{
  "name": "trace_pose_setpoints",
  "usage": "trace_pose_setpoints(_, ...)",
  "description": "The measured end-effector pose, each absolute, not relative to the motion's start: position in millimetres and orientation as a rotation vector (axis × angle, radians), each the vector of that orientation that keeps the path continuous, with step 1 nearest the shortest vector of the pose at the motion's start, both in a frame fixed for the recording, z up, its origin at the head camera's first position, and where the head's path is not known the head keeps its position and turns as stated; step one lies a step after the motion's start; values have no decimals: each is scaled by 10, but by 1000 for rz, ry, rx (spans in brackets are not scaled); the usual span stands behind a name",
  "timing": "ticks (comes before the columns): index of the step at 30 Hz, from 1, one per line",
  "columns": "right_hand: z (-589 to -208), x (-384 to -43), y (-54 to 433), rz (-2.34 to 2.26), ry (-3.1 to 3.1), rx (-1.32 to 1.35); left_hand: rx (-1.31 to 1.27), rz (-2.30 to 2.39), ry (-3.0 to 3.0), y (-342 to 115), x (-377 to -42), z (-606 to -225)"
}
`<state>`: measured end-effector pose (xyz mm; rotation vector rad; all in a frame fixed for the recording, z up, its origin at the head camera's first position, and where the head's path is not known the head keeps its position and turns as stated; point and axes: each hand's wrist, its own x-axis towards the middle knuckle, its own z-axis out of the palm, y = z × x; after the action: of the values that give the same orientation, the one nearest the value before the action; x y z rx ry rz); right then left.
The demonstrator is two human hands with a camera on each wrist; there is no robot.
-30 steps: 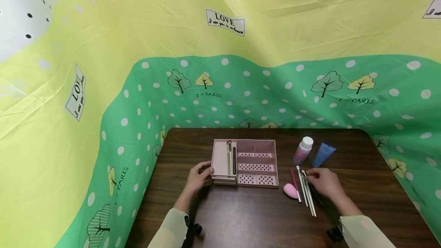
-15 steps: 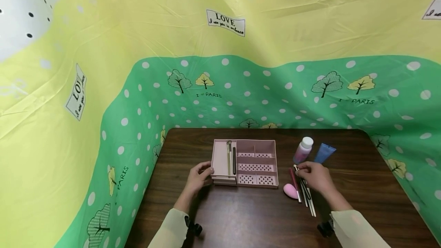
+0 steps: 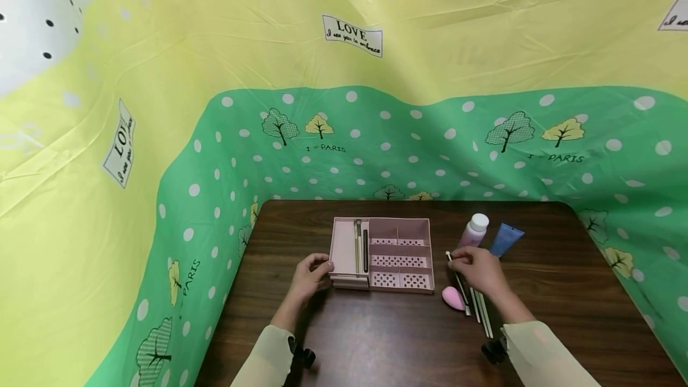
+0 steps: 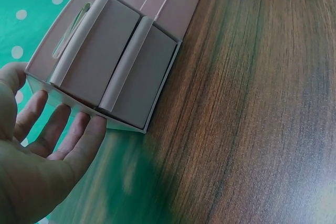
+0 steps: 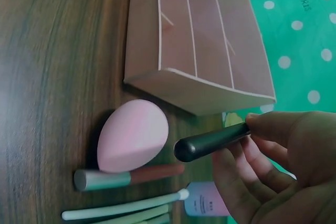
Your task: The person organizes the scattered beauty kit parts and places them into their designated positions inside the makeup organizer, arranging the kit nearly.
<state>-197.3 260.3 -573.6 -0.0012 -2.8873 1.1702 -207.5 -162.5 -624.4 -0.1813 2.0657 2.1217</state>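
A pink makeup organizer (image 3: 400,285) with two drawers, open compartments and several brushes (image 3: 358,246) on its left top stands mid-table. My left hand (image 3: 309,278) rests against its left side, fingertips on the side wall and thumb at the top edge in the left wrist view. My right hand (image 3: 480,267) pinches a dark-handled makeup brush (image 5: 210,142) between thumb and fingers, its handle pointing toward the camera in the right wrist view. Below lie a pink makeup sponge (image 5: 134,136), a red-and-silver brush (image 5: 113,178) and pale brushes (image 5: 123,204).
Behind my right hand stand a white-capped bottle (image 3: 478,224) and a blue tube (image 3: 506,239). The dark wooden table (image 3: 376,339) ends at a patterned green and yellow cloth (image 3: 387,136) hanging behind and along the sides.
My right hand has moved left from the far side of the pale brushes, carrying the dark-handled brush over them toward the organizer. My left hand has stayed in place.
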Motion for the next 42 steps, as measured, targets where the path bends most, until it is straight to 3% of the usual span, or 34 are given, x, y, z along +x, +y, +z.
trace_pose_setpoints(21, -5506, -2117, 2254, 1461, -2818, -156, -150, 2131, 2034, -1635, -2092, -6256)
trace_pose_setpoints(42, -5393, -2292, 1916, 1726, -2677, -139, -175, 2126, 2032, -1635, -2095, -6253)
